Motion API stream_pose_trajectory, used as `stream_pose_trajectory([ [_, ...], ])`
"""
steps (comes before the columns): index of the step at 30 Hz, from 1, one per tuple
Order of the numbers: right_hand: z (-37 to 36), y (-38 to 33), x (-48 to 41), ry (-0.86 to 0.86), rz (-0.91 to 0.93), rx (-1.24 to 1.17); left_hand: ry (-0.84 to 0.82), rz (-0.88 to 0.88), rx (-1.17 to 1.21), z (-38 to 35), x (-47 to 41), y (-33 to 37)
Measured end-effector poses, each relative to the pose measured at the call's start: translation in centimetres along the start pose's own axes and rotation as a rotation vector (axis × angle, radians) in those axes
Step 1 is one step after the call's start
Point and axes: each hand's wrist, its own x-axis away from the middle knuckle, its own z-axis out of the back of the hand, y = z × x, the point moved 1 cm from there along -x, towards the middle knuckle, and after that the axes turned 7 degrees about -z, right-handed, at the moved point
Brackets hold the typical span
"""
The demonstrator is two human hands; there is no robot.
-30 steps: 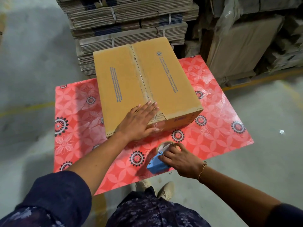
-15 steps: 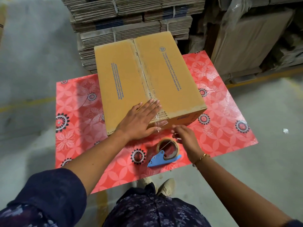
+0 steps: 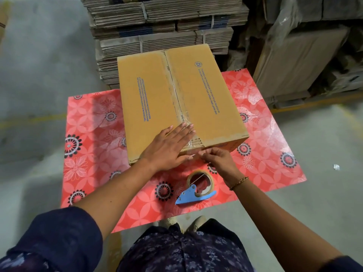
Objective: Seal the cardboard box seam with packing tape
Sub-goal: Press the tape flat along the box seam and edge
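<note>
While the left hand [image 3: 169, 147] lies flat, fingers spread, on the cardboard box [image 3: 180, 99], the right hand [image 3: 217, 159] pinches clear tape at its near edge; the tape dispenser [image 3: 198, 186] lies just before the box, bundled flat cartons [image 3: 161, 22] stacked behind.

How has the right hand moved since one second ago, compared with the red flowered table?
Yes. The right hand left the blue tape dispenser lying on the red flowered table and went forward to the brown cardboard box.

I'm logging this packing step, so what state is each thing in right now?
cardboard box: flaps closed, clear tape along the top seam.
tape end: folded over the near edge, being pressed onto the front face.
tape dispenser: lying on the table, unheld.
left hand: flat on the box top, open.
right hand: fingertips pinching or pressing the tape end; exact grip unclear.
table: under a red floral cover.
</note>
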Motion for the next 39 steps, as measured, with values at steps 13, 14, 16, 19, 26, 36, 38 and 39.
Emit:
stream_pose_trajectory([
  [13,0.9,0.5,-0.9,-0.045,0.142,0.128,0.559,0.554,0.377,0.3,4.4,8.0],
  [14,0.9,0.6,-0.9,-0.053,0.145,0.130,0.528,0.682,0.558,-0.2,4.3,9.0],
  [16,1.0,0.7,-1.2,-0.055,0.143,0.132,0.469,0.882,0.840,-1.1,3.5,10.1],
  [19,1.0,0.7,-1.4,-0.044,0.148,0.135,0.484,0.973,1.023,-1.6,1.9,10.3],
  [26,0.7,1.5,-2.1,0.080,0.190,0.226,0.625,1.063,0.999,-3.0,0.4,10.4],
  [36,-0.7,1.7,-1.6,0.243,0.213,0.258,0.704,1.146,0.850,-4.1,-0.9,11.4],
  [38,-0.9,1.8,-1.7,0.269,0.184,0.237,0.707,1.139,0.855,-4.3,-0.9,11.2],
  [39,-1.1,1.8,-1.7,0.278,0.168,0.220,0.708,1.128,0.859,-4.4,-0.8,11.0],
])
